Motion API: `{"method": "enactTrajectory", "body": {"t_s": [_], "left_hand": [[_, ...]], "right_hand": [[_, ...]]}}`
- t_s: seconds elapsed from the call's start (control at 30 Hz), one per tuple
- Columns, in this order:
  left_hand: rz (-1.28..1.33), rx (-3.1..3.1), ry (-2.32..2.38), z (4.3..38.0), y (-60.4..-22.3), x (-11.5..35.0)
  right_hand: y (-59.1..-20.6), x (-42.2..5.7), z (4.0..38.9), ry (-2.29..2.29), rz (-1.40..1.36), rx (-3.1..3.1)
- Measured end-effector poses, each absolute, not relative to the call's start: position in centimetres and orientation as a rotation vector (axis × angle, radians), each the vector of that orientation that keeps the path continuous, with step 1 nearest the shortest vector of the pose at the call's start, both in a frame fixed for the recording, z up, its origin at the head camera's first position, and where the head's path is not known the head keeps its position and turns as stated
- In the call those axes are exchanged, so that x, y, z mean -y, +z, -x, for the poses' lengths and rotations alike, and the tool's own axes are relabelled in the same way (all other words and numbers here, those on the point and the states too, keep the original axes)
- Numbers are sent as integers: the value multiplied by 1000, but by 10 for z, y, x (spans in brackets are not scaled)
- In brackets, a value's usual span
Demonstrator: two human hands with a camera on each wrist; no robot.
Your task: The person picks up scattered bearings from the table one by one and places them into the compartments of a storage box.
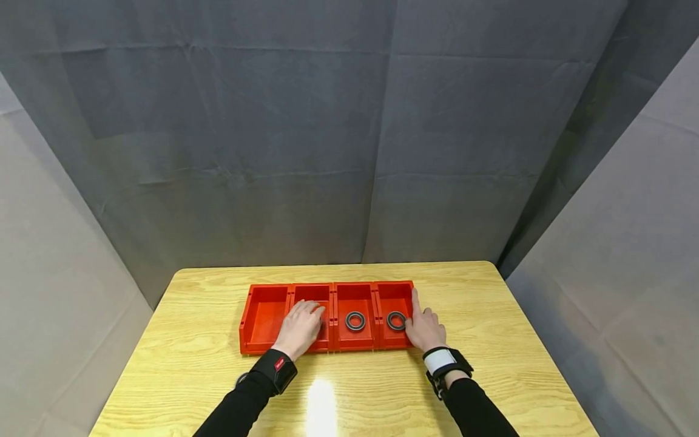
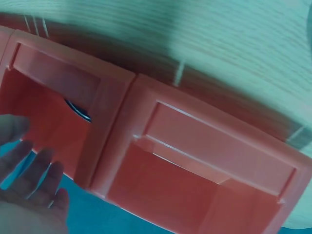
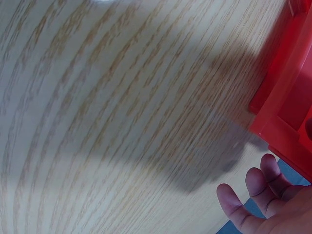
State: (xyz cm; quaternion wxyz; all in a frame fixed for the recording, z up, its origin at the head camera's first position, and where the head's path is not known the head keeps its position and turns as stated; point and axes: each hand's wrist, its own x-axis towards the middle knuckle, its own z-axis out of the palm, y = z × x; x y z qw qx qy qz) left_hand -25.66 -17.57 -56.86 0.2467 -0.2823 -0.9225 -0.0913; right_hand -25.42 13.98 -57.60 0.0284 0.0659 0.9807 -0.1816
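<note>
A row of joined red bins (image 1: 266, 321) lies across the table. One dark ring-shaped bearing (image 1: 355, 328) rests in the third bin from the left, and another bearing (image 1: 389, 320) in the rightmost bin. My left hand (image 1: 299, 329) hovers over the second bin, fingers spread and loosely bent around nothing. Beneath it, the left wrist view shows part of a dark, shiny-edged ring (image 2: 78, 111), mostly hidden by the bin's front wall. My right hand (image 1: 426, 328) rests at the row's right end, index finger straight along the side wall; its other fingers (image 3: 229, 198) are relaxed outside the bin.
The bins stand on a light wood-grain table (image 1: 191, 364). A grey cloth (image 1: 284, 152) hangs behind the table's far edge, with pale cloth panels (image 1: 617, 273) at both sides. The leftmost bin shows a bare floor.
</note>
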Motion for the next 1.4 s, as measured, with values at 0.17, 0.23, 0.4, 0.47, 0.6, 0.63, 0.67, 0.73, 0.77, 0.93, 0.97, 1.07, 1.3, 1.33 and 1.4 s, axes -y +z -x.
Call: {"method": "enactTrajectory", "body": {"t_s": [0.17,0.23,0.4,0.47,0.6,0.63,0.67,0.73,0.77,0.93,0.97,1.07,1.3,1.33,1.4], "left_hand": [[748,2561,-313,253,-560,183],[738,2581,-343,251,-557,185],[730,2588,-420,246,-550,191],[719,2584,-439,244,-547,194],[682,2575,-443,239,-544,202],[671,2572,-441,237,-544,204],[660,2573,-441,236,-544,206],[639,2572,-446,232,-544,209],[629,2575,-455,231,-543,211],[573,2631,-495,221,-541,218],[560,2648,-511,219,-540,219],[518,2669,-528,213,-539,224],[442,2704,-530,203,-543,239],[436,2708,-526,201,-544,241],[432,2706,-511,199,-545,244]], "right_hand": [[-577,-140,255,-553,-202,-3018],[-578,-140,256,-552,-204,-3016],[-579,-142,256,-543,-202,-3014],[-579,-142,256,-543,-199,-3013],[-579,-142,256,-549,-198,-3012],[-579,-142,256,-550,-198,-3012],[-580,-142,257,-551,-198,-3012],[-580,-142,257,-551,-201,-3012],[-580,-142,257,-552,-201,-3012],[-579,-142,257,-571,-196,-3012],[-579,-142,256,-572,-195,-3013],[-578,-142,255,-576,-190,-3013],[-581,-142,256,-562,-193,-3019],[-581,-142,257,-564,-194,-3020],[-581,-142,257,-567,-194,-3021]]}}
